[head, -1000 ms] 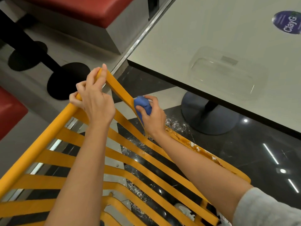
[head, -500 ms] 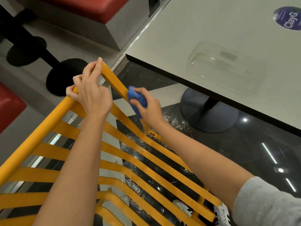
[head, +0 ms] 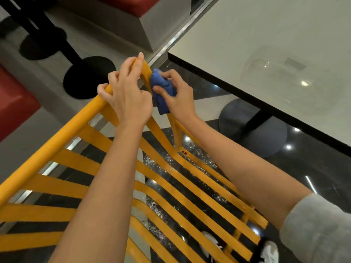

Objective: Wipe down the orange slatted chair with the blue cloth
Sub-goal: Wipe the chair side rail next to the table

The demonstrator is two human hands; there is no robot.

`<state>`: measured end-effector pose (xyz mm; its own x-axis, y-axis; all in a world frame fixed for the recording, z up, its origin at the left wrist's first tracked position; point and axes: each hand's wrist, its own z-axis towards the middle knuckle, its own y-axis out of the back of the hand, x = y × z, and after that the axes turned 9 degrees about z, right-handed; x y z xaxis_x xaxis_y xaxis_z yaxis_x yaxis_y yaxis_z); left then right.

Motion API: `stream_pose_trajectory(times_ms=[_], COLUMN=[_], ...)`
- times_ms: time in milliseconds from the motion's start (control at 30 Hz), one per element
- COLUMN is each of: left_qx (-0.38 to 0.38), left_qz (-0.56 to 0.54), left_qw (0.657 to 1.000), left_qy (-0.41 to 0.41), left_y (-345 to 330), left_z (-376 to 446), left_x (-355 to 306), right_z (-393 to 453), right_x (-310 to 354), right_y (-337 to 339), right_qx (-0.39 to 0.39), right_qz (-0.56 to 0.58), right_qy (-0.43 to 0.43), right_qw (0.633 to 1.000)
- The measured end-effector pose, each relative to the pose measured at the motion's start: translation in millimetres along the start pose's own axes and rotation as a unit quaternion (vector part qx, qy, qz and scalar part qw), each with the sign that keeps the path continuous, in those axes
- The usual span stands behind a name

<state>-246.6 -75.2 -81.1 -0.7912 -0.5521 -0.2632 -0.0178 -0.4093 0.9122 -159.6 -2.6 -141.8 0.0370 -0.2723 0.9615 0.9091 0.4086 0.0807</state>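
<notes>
- Grey sleeve [head: 315,230]: lower right corner, pushed up the right forearm; nearest item to the camera.
- White shoes [head: 269,251]: seen through the slats at the bottom edge, on dark glossy floor.
- Orange slatted chair [head: 62,185]: tipped toward the viewer, its slats fanning out from a far corner (paint worn near one joint on the right rail).
- Left hand [head: 129,95]: wrapped over the chair's far corner, fingers curled round the top rail, thumb under the tube on the left side; a firm hold on the frame.
- Right hand [head: 178,95]: just beside the left hand, thumb and fingers pinching the blue cloth [head: 161,88] into a wad.
- Blue cloth, position: pressed against the right face of the corner rail, between the rail and the right palm; lower end hangs out below the thumb.
- White table [head: 247,44]: beyond the hands, upper right, black-edged, on a round dark base.
- Clear plastic container [head: 281,76]: on the tabletop.
- Red seats [head: 13,103]: left edge and top.
</notes>
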Motion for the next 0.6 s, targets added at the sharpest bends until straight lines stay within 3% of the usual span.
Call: stream_pose_trajectory(times_ms=[167,267,500,600], left_qx=[0.013,0.021,0.028,0.033], left_qz=[-0.020,-0.029,-0.022,-0.021], left_qw=[1.000,0.999,0.999,0.999], left_qy=[0.012,0.011,0.007,0.012], left_y=[-1,1,3,3], left_z=[1,1,4,3], left_x=[0,-3,-1,0], right_z=[-68,-88,-9,-32], right_x=[-49,-59,-24,-27], right_y=[55,77,12,21], right_qx=[0.053,0.044,-0.012,0.009], right_qz=[-0.069,-0.106,-0.041,-0.036], right_qy=[-0.088,-0.134,-0.017,-0.028], right_qw=[0.992,0.984,0.999,0.999])
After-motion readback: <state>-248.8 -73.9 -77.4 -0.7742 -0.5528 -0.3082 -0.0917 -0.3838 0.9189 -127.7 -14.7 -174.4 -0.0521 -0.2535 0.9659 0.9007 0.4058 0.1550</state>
